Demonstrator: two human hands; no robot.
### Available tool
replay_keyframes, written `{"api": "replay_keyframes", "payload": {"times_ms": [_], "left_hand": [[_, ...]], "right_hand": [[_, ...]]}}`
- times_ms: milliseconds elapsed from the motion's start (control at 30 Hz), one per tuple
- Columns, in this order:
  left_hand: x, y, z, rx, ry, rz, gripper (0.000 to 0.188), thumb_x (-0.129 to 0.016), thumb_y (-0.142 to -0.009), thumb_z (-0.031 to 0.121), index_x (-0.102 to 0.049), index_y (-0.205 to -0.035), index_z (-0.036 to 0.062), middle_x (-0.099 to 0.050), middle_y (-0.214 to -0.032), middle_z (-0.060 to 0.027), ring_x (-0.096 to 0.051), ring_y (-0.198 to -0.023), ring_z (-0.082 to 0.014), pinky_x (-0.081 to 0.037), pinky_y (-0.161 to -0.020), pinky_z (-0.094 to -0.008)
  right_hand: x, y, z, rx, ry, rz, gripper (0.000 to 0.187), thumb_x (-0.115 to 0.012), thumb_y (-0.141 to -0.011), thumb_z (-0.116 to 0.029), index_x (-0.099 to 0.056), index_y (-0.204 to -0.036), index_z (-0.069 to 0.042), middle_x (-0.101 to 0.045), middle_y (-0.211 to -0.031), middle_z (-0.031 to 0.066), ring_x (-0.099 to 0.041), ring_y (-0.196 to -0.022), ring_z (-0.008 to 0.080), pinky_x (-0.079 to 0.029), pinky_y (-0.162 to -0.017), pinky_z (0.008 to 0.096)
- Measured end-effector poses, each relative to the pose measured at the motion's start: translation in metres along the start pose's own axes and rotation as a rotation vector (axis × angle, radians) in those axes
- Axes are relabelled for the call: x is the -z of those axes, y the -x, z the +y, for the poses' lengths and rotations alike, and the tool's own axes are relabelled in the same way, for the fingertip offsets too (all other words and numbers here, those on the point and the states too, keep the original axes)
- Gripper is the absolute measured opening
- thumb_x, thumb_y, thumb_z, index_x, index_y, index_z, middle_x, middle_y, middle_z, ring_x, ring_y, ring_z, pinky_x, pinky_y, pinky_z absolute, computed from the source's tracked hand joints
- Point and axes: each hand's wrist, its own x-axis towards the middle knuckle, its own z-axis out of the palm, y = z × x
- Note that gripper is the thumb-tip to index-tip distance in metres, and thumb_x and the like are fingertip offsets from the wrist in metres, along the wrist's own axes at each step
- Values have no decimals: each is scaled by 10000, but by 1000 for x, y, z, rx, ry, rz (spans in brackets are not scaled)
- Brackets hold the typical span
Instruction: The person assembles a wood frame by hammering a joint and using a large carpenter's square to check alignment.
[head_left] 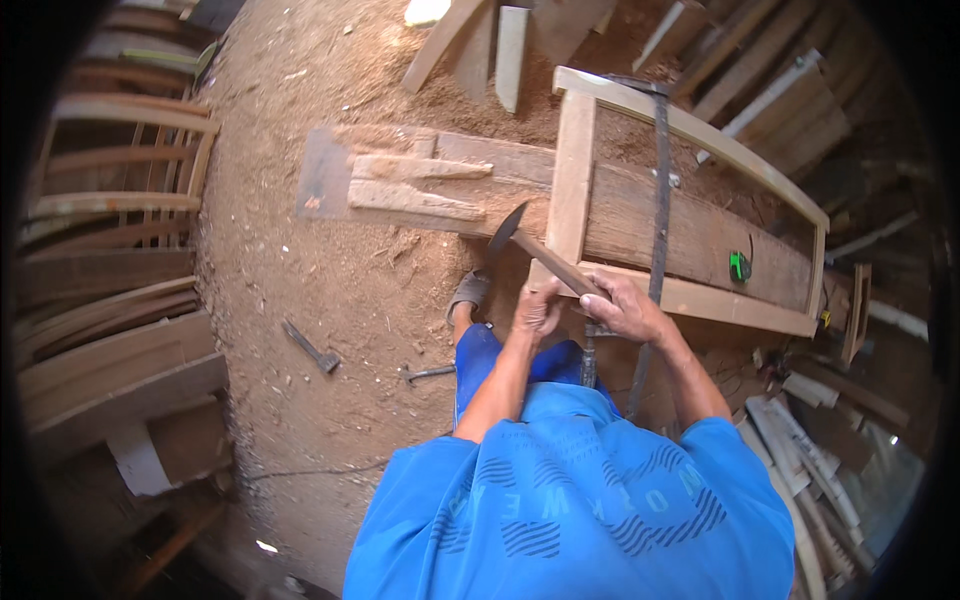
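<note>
My right hand [625, 305] is closed round the wooden handle [560, 265] of an adze-like tool, whose dark, curved metal head [507, 228] points up and left. Just left of it, my left hand [538, 308] has its fingers bent against the lower left corner of a pale wooden frame [572, 180]; the fingertips are partly hidden. The frame has one curved long side and rests over a thick, worn plank [630, 215]. A long dark bar clamp [661, 190] crosses the frame, with its screw end [588, 362] close to my hands.
A green tape measure [740, 266] lies inside the frame's outline. Notched wood blocks [415, 200] sit on the plank's left end. On the sawdust-strewn floor are a hammer [312, 348] and a metal tool [430, 374]. Stacked chair-like frames [125, 205] line the left; loose boards [800, 450] lie right.
</note>
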Motion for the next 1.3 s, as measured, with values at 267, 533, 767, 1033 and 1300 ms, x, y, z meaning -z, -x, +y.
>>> {"api": "replay_keyframes", "payload": {"times_ms": [267, 533, 767, 1033, 1300], "left_hand": [[-32, -26, 82, 337, -609, 8, 493, -546, -986, 443, -616, -1222, 16, -689, -1096, -84, -644, -1034, -201, -499, -925, -380], [-32, -71, 102, 664, -877, -103, 498, -494, -1005, 440, -625, -1210, 6, -655, -1189, -123, -619, -1086, -241, -478, -965, -405], [-17, -75, 118, 798, -901, -129, 679, -359, -995, 606, -609, -1239, 23, -634, -1264, -154, -592, -1163, -299, -417, -1051, -477], [-28, -67, 120, 694, -1034, -56, 414, -529, -1013, 376, -592, -1223, 25, -664, -1168, -110, -629, -1071, -244, -494, -970, -451], [-27, -64, 115, 628, -1305, -158, 271, -632, -970, 264, -592, -1112, 37, -667, -1026, -46, -644, -943, -177, -555, -855, -403]], "right_hand": [[-52, 83, 58, -60, -43, 638, 299, -648, -851, -151, -591, -1097, 9, -638, -823, 204, -669, -797, 334, -510, -715, 410], [-97, 86, 64, -403, -225, 812, 403, -620, -871, -132, -476, -1213, 23, -649, -980, 251, -655, -916, 398, -500, -815, 467], [-86, 36, 66, -420, -202, 886, 614, -564, -886, -104, -343, -1436, 55, -566, -1242, 344, -531, -1194, 486, -386, -1064, 504], [-127, 105, 103, -768, -239, 658, 616, -650, -861, -209, -448, -1374, 66, -593, -1263, 306, -565, -1198, 434, -437, -1018, 458], [-164, 82, 190, -625, -1325, 107, 243, -762, -806, -231, -665, -895, -27, -655, -766, 72, -607, -597, 136, -483, -530, 280]]}}
